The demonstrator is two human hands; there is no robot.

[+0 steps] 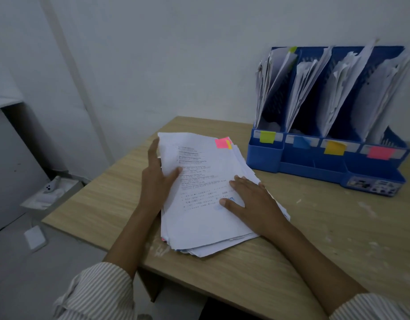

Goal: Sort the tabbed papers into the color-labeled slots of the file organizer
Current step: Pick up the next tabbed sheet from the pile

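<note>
The stack of white printed papers with coloured sticky tabs (206, 192) lies on the light wooden table (315, 239), near its left edge and reaching toward the front edge.

At the left side of the stack, the left hand (156, 179) takes the top sheets: its thumb lies on the printed face and its fingers (153, 148) go along and behind the left border, so it holds these sheets, which seem a little lifted. The right hand (250, 202) lies flat on the lower right part of the stack, fingers straight, pressing it down and gripping nothing.

At the far right corner of the top sheets, a pink tab (221, 143) and a yellow tab (229, 144) stick out. The long axis of the stack runs from the front edge toward the far edge, slightly turned, with the tabbed end pointing away from the person.

Farther right, by the wall, stands the blue plastic file organizer (326, 162) with four slots, already holding papers, labelled green, blue, yellow and pink.

I judge the sheets to be light, thin and floppy, and they slide easily over each other. One sheet is best pinched at a side border, while the other hand keeps the stack from shifting.
</note>
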